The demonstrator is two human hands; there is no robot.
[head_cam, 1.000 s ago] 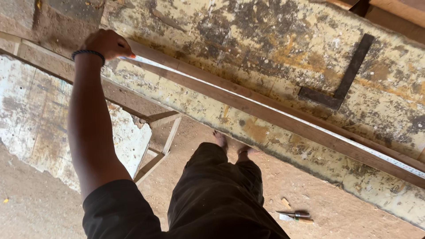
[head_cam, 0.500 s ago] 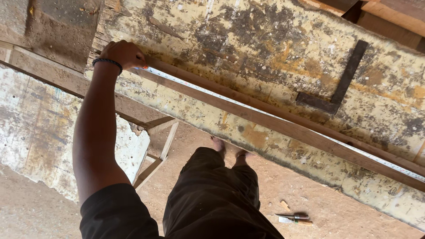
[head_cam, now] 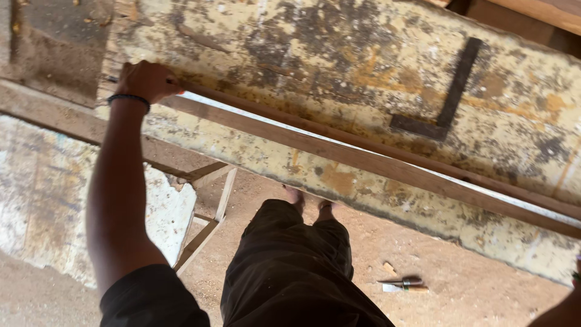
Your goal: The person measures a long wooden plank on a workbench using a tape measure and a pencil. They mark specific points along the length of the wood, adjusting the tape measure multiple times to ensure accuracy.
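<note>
My left hand [head_cam: 145,79] is closed on the end of a white measuring tape [head_cam: 203,99], pressing it at the left end of a long brown wooden strip [head_cam: 363,160]. The strip lies slantwise across a worn, paint-stained yellow workbench [head_cam: 339,54], and the tape runs along its upper edge toward the right. A dark band sits on my left wrist. Only a bit of my right forearm [head_cam: 560,315] shows at the bottom right corner; that hand is out of the picture.
A dark metal try square [head_cam: 445,100] lies on the bench beyond the strip. On the sandy floor lie a chisel [head_cam: 402,283] and a wood chip. A wooden frame [head_cam: 209,206] and a stained white board [head_cam: 36,181] stand at the left, near my bare feet [head_cam: 308,200].
My left hand has stayed at the strip's left end holding the tape. The view has shifted slightly, and my right forearm has come into the bottom right corner.
</note>
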